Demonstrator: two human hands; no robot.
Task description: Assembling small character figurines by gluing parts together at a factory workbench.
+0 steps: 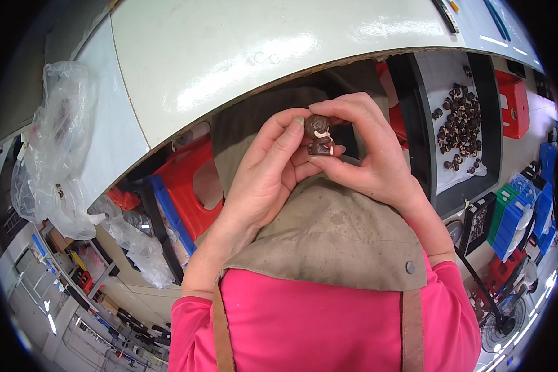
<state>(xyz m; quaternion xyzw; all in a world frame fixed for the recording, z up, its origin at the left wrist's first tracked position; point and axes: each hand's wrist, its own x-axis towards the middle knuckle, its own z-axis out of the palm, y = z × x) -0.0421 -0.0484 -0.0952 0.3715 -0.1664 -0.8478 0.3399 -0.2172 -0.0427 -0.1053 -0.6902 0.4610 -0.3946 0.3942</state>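
Observation:
A small dark brown figurine (320,137) with a big round head and a pale face sits upright between my two hands, over my lap. My left hand (271,158) grips it from the left, the thumb along the back of its head. From the right, my right hand (369,149) curves round it, with fingertips at the top of the head and the thumb by its base. The fingers hide part of the figurine's lower side.
The white worktable (198,62) curves in front of me. To my right stands a black tray (495,149) holding many similar figurines (459,124) on a white sheet. Clear plastic bags (65,155) hang at the table's left end. A red stool (189,186) is on the left, a fan (505,325) at the lower right.

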